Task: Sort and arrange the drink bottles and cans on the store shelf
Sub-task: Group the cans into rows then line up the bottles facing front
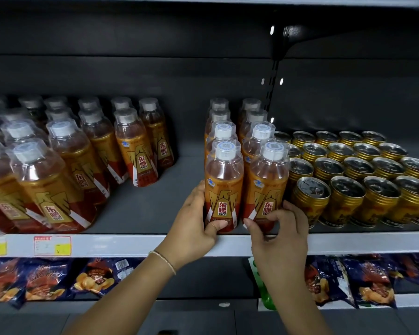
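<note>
- Snack bags [46, 278] lay on the lower shelf, closest to the camera and below both forearms.
- A thin bracelet [163, 258] circled the left wrist.
- The left hand [196, 221] gripped the front left bottle [224, 189] low on its label, with the thumb across the front and the fingers round its left side.
- The right hand [281, 228] gripped the front right bottle [267, 189] near its base, with the thumb on the front and the curled fingers round the right side.
- Both bottles stood upright, side by side, at the front edge of the shelf [131, 245], which carried a price tag [52, 245] further left.
- Each bottle headed a row of like bottles [259, 134] running back toward the dark rear panel.
- Gold cans [348, 189] stood in packed rows just to the right, and the nearest touched the right-hand row.
- A larger block of bottles [58, 170] stood well to the left, across a bare stretch of shelf.
</note>
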`<action>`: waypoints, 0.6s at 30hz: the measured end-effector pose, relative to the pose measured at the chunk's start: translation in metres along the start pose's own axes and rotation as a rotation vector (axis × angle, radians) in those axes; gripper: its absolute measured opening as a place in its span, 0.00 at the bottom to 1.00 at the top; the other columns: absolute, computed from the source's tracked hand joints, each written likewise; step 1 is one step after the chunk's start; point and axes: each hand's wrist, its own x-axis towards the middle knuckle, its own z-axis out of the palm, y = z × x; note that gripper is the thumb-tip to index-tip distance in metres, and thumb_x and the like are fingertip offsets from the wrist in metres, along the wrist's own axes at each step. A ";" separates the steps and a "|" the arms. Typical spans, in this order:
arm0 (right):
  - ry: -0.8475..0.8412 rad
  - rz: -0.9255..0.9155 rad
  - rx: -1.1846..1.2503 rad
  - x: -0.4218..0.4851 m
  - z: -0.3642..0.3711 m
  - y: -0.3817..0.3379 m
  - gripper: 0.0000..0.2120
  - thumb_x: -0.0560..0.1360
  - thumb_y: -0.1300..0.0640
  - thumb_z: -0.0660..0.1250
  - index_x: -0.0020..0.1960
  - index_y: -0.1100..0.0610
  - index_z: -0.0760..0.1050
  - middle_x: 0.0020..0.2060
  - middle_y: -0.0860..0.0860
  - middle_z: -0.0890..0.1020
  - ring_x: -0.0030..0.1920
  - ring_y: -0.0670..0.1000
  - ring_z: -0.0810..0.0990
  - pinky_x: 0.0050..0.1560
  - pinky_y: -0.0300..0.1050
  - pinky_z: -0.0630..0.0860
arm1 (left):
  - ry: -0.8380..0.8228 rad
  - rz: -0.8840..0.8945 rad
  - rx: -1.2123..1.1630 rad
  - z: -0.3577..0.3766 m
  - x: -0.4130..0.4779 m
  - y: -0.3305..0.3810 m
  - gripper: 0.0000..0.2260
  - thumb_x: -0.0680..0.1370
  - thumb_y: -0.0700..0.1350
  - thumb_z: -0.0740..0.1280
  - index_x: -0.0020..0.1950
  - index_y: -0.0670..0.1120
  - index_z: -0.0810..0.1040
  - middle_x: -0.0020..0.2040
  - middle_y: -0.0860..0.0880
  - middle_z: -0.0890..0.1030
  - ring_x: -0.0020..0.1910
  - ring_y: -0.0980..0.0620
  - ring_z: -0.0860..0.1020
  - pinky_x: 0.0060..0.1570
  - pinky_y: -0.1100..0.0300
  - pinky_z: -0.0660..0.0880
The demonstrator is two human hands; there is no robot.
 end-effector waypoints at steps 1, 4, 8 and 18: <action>0.022 -0.011 -0.026 -0.001 -0.002 -0.004 0.18 0.64 0.58 0.82 0.45 0.63 0.76 0.57 0.64 0.75 0.58 0.53 0.72 0.50 0.24 0.67 | 0.001 0.003 0.006 0.000 0.000 0.000 0.34 0.72 0.45 0.73 0.75 0.50 0.61 0.69 0.55 0.69 0.68 0.59 0.66 0.70 0.63 0.63; 0.113 -0.120 0.011 -0.007 -0.004 -0.019 0.10 0.69 0.60 0.77 0.41 0.63 0.77 0.50 0.61 0.77 0.52 0.56 0.75 0.53 0.32 0.69 | -0.001 -0.001 0.014 -0.002 0.001 0.000 0.34 0.72 0.46 0.74 0.74 0.49 0.62 0.68 0.54 0.69 0.67 0.59 0.65 0.67 0.71 0.60; 0.003 -0.246 0.234 -0.016 0.006 -0.055 0.03 0.71 0.62 0.70 0.42 0.62 0.79 0.44 0.54 0.79 0.47 0.48 0.77 0.51 0.36 0.74 | -0.039 0.082 0.053 -0.015 0.005 0.002 0.30 0.71 0.47 0.75 0.69 0.43 0.69 0.64 0.50 0.73 0.64 0.53 0.71 0.66 0.60 0.67; -0.484 -0.156 0.290 0.005 0.088 -0.128 0.17 0.76 0.62 0.68 0.64 0.58 0.75 0.57 0.52 0.79 0.55 0.52 0.79 0.56 0.50 0.78 | 0.344 -0.151 0.106 -0.118 0.008 -0.055 0.24 0.77 0.34 0.63 0.74 0.43 0.67 0.69 0.45 0.74 0.70 0.48 0.70 0.70 0.58 0.65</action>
